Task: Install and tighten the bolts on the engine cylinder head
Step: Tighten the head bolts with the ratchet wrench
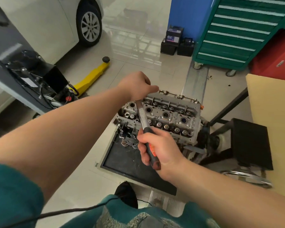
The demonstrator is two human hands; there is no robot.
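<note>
Left arm bare from a rolled teal sleeve, stretched forward and rightward across the view; left hand (pixel 136 85) knuckles-up, fingers curled down, what they grip hidden beneath the hand. Right forearm enters from lower right, angled up and left. Right hand (pixel 158 148) wraps fingers and thumb round a ratchet wrench (pixel 144 120) handle, wrist straight.

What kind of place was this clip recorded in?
Most likely a car repair workshop: a white car stands on the tiled floor, a yellow floor jack lies beside it, and a green tool cabinet is behind the engine cylinder head.
</note>
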